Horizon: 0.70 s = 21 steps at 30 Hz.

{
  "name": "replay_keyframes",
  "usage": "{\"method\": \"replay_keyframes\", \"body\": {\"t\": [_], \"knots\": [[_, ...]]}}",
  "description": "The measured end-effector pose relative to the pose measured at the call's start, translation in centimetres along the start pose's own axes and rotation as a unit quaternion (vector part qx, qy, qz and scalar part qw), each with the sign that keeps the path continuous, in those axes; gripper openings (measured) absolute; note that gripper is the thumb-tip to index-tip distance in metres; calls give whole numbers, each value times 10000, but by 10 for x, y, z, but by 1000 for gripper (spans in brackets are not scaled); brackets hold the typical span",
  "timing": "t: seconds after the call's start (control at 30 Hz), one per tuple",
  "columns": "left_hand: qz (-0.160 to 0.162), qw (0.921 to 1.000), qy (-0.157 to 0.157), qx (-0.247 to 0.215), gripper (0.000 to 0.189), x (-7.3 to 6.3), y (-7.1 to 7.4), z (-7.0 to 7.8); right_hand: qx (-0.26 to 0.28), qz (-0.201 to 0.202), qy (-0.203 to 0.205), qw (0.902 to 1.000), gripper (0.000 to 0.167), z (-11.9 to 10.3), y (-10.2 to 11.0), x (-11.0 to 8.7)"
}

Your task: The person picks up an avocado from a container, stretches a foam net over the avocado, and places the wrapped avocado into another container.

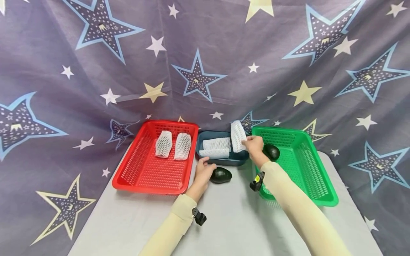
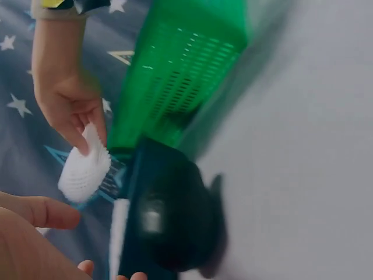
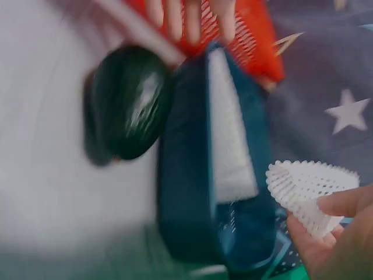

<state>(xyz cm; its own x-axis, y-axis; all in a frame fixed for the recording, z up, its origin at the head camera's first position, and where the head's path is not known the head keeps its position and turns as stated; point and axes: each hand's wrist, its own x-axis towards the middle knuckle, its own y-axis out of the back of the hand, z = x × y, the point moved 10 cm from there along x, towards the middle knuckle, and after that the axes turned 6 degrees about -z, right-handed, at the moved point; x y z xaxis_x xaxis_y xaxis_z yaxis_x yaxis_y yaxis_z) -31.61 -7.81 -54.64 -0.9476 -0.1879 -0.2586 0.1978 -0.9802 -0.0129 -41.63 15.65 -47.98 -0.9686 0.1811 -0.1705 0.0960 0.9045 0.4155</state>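
Observation:
My right hand [image 1: 255, 146] pinches a white foam fruit net [image 1: 237, 135] by its lower edge, over the right end of a dark blue bin [image 1: 232, 162]. In the right wrist view the mouth of this net [image 3: 312, 186] gapes a little, and the net looks hollow. Two more foam nets [image 1: 215, 153] lie inside the bin. On the table in front of it rests a dark green avocado [image 1: 221, 175]. Just to its left is my left hand [image 1: 202, 175], holding nothing; in the left wrist view its thumb [image 2: 55, 211] and fingers stand apart.
A red basket [image 1: 128, 183] on the left holds two avocados in foam nets [image 1: 163, 144] [image 1: 183, 146]. In the green basket [image 1: 307, 170] on the right lies a bare avocado [image 1: 271, 152]. A star-patterned curtain [image 1: 205, 35] hangs behind the white table [image 1: 224, 220].

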Motion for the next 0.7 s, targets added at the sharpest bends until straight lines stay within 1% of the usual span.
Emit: {"method": "replay_keyframes", "body": {"t": [0.07, 0.13, 0.17, 0.27, 0.37, 0.43, 0.53, 0.7], "knots": [[-54, 9998, -169, -88, 59, -3, -4, 14, 821, -336, -186, 9959, 28, 3, -1, -5], [-258, 9990, -307, -219, 56, -5, -10, 26, 1434, -743, -295, 9864, 34, 5, -3, -13], [-422, 9980, -360, -286, 54, -6, -14, 32, 1638, -941, -334, 9814, 37, 6, -5, -19], [-996, 9929, -434, -475, 52, -7, -27, 44, 2002, -1443, -297, 9686, 41, 5, -11, -37], [-1547, 9856, -423, -531, 54, -9, -38, 50, 2221, -1805, -159, 9581, 42, 3, -17, -56], [-1769, 9819, -390, -559, 52, -8, -44, 52, 2357, -1963, -48, 9518, 43, 2, -20, -66], [-1861, 9800, -351, -603, 43, -7, -47, 51, 2486, -2082, 73, 9459, 44, 2, -23, -77], [-1636, 9838, -279, -672, 31, -5, -46, 47, 2626, -2161, 168, 9403, 45, 5, -26, -86]]}}
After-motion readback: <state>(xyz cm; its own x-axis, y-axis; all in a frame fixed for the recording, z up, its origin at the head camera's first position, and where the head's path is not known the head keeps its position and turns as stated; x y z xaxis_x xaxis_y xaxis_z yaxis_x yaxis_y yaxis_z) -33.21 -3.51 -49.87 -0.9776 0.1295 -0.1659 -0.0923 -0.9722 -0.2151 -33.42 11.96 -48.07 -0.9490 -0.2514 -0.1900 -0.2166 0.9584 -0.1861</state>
